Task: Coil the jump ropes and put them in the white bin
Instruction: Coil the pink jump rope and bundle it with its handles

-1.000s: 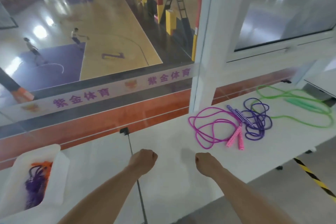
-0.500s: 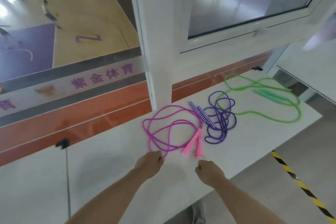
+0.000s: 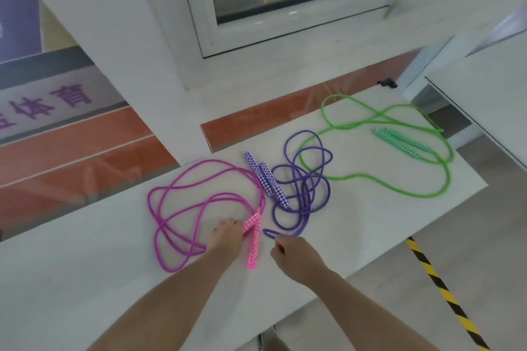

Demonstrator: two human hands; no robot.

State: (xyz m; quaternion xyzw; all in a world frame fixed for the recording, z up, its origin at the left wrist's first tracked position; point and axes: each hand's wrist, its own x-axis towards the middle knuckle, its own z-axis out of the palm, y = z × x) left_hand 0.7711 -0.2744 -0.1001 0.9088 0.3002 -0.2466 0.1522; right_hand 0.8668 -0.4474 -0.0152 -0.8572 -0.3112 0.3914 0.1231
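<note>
Your left hand [image 3: 226,238] is already curled onto one checkered pink plastic handle [image 3: 248,226] of the pink jump rope [image 3: 182,202], cord sprawled left on the white table [image 3: 85,279]. The second handle [image 3: 253,251] runs toward you, just beside your loosely closed, empty right hand [image 3: 293,259].
</note>
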